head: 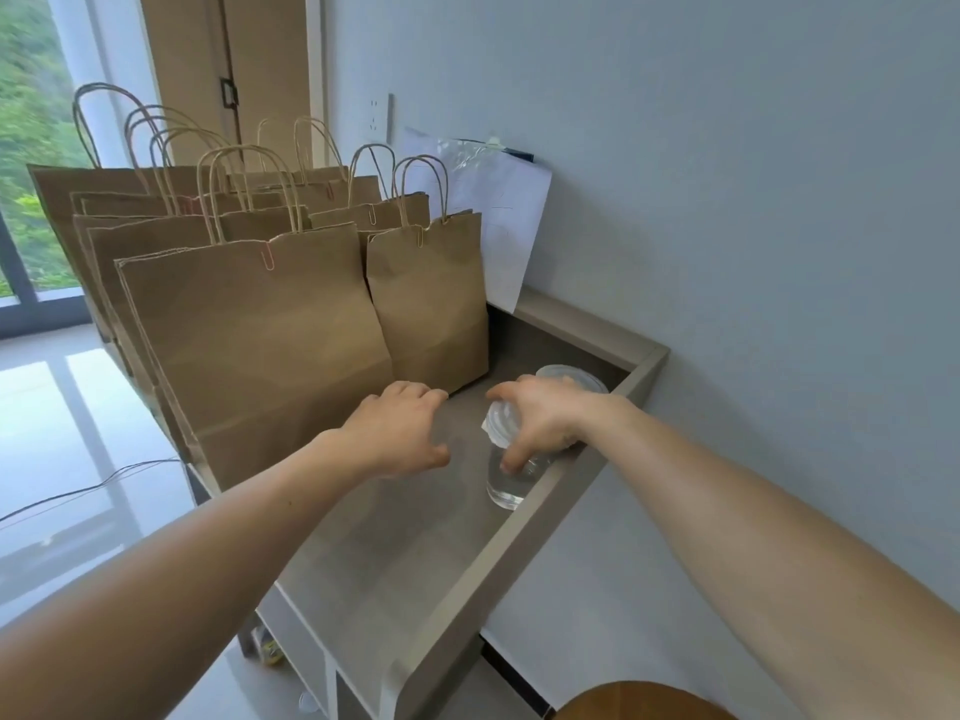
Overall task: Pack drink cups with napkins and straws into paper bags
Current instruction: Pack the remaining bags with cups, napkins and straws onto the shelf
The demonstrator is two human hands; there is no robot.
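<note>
Clear lidded cup point(511, 480) stands upright on the counter point(395, 553), directly under the right hand point(540, 418), whose fingers point(511, 462) curl over the lid and down its wall, gripping it. It's thin plastic, likely slick and squeezable, so hold the wall just below the lid, gently. A second cup point(576, 379) sits just behind those fingers. Left hand point(400, 433) hovers spread, holding nothing, beside the paper bags point(260, 345).
</note>
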